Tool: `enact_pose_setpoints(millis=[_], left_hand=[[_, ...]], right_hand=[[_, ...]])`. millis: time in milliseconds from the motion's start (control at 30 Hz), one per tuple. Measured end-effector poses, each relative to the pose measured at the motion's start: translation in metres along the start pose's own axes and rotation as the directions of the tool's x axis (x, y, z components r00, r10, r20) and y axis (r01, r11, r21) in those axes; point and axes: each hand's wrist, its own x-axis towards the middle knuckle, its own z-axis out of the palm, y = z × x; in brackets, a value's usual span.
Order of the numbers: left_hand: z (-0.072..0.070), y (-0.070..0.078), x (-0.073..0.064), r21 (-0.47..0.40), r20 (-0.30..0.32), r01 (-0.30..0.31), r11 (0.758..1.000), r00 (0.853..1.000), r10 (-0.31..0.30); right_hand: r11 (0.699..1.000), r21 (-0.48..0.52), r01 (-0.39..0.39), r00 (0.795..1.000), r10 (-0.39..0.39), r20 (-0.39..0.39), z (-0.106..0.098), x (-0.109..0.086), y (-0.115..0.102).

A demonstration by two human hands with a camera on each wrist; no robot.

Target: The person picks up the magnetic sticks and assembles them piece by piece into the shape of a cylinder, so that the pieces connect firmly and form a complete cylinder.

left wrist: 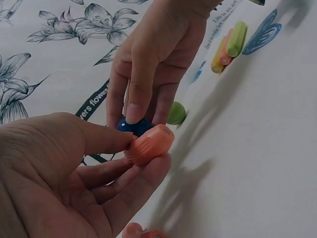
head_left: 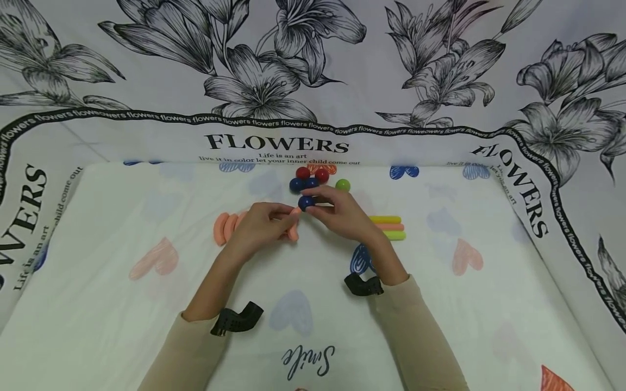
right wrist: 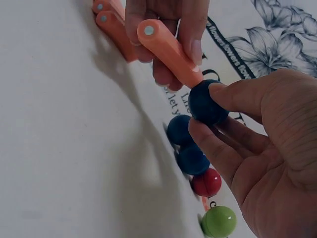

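My left hand [head_left: 261,228] pinches a curved orange magnetic rod [right wrist: 171,52] between thumb and fingers; a silvery disc shows in its free end. My right hand [head_left: 339,212] holds a dark blue ball [right wrist: 208,103] with thumb and fingertips. Rod and ball meet end to end in the right wrist view, above the cloth. Under and beside the left hand lie several more curved orange rods [head_left: 222,228], partly hidden by it. Just beyond the right hand sit two other blue balls [head_left: 295,185], two red balls [head_left: 321,175] and a green ball [head_left: 343,185].
Straight yellow [head_left: 386,219], orange [head_left: 391,227] and light green rods [head_left: 394,235] lie side by side, partly behind the right wrist. A white cloth [head_left: 318,304] printed with hearts covers the surface. Behind it runs a flower-printed cloth [head_left: 161,138].
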Motion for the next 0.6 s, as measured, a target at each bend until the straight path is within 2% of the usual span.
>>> enact_pose_setpoints(millis=[100, 267, 467, 600], left_hand=[[0.0015, -0.0001, 0.0031, -0.028, 0.043, -0.002, 1.0, 0.999, 0.003], [0.0045, 0.0001, 0.0072, -0.058, 0.071, -0.005, 0.998, 0.997, 0.009], [0.0022, -0.0016, 0.0061, -0.055, 0.068, -0.004, 0.999, 0.998, 0.007], [-0.0017, -0.0019, 0.004, -0.025, 0.062, 0.001, 1.0, 0.998, 0.001]], right_hand=[[1.0, -0.017, 0.014, 1.0, -0.015, -0.016, -0.0008, -0.0022, 0.0021], [1.0, -0.025, -0.012, 0.999, 0.01, -0.05, -0.0045, -0.0054, 0.0038], [0.997, -0.062, -0.047, 0.991, 0.039, -0.126, -0.004, -0.0039, 0.0053], [0.987, -0.154, -0.034, 0.982, 0.005, -0.188, 0.0002, 0.0033, 0.0042]])
